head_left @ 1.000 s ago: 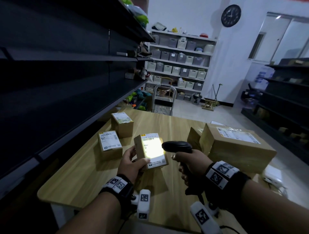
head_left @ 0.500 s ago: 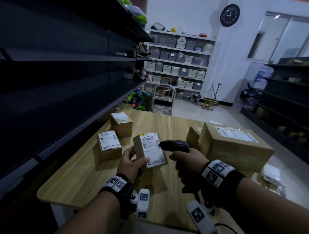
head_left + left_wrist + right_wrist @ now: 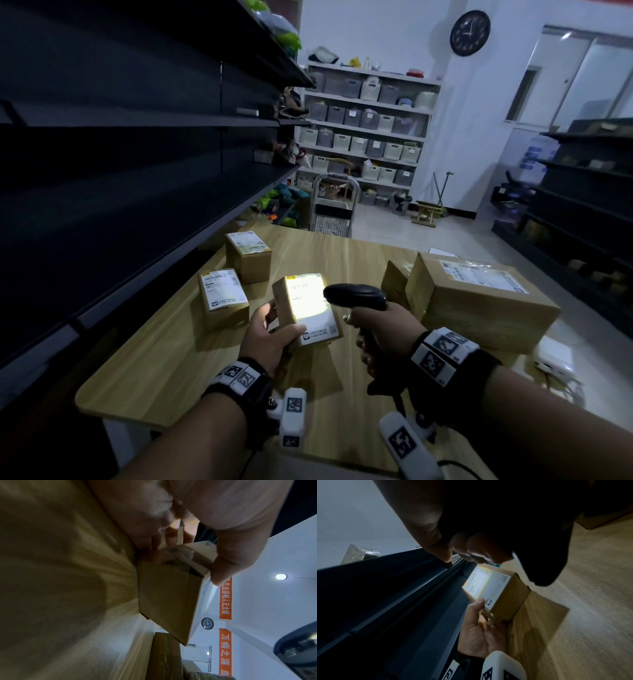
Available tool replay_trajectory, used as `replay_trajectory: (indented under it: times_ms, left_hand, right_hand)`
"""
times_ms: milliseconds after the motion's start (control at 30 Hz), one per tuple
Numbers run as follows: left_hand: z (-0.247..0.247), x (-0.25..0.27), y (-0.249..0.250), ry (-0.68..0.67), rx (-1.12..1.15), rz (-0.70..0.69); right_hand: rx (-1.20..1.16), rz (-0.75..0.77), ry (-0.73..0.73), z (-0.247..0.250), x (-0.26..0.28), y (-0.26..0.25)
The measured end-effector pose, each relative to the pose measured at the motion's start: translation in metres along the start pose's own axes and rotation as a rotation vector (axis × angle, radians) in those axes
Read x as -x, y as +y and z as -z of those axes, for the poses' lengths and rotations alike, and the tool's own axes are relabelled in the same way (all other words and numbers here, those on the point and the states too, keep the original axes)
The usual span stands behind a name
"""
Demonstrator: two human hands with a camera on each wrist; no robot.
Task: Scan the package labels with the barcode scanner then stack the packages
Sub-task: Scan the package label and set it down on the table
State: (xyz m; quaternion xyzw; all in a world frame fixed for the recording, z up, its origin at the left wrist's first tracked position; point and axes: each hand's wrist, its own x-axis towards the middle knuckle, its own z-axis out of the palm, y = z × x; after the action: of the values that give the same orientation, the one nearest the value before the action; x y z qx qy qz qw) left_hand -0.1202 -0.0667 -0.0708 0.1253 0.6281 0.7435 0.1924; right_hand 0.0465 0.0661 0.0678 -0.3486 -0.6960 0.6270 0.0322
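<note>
On the left side of the wooden worktop [image 3: 164, 346], near the dark shelf [image 3: 137, 205], two small boxes [image 3: 223, 298] stand flat, each with a white label on top; the farther one [image 3: 248, 255] sits toward the far left corner. They are apart from each other, not stacked.

Next comes the left hand [image 3: 265, 337], its fingers [image 3: 270, 310] curled round the left side of a third small box, thumb pressed on the near corner of its label. This held box [image 3: 308, 308] is tilted up off the worktop, label facing the person, and the scanner's light washes the label white. In the left wrist view its brown cardboard shows taped seams and crisp edges. It looks light and stiff enough for one hand; gripping it by the side walls keeps the barcode uncovered, and the tape may be a little slick.

Just right of it, the right hand [image 3: 383, 329] is wrapped round the grip of the black scanner [image 3: 354, 296], its rounded plastic head aimed at the label.

Toward the right edge lies a large box [image 3: 479, 305], flat, taped, labelled on top, probably the heaviest and the natural base for a stack.
</note>
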Motion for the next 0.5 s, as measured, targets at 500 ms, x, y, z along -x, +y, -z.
replay_trajectory:
  times_ms: [500]
  left_hand:
    - [-0.001,-0.010,-0.012,0.028,0.108,-0.006]
  right_hand:
    - [-0.086,-0.003,0.021,0.000,-0.008,0.007]
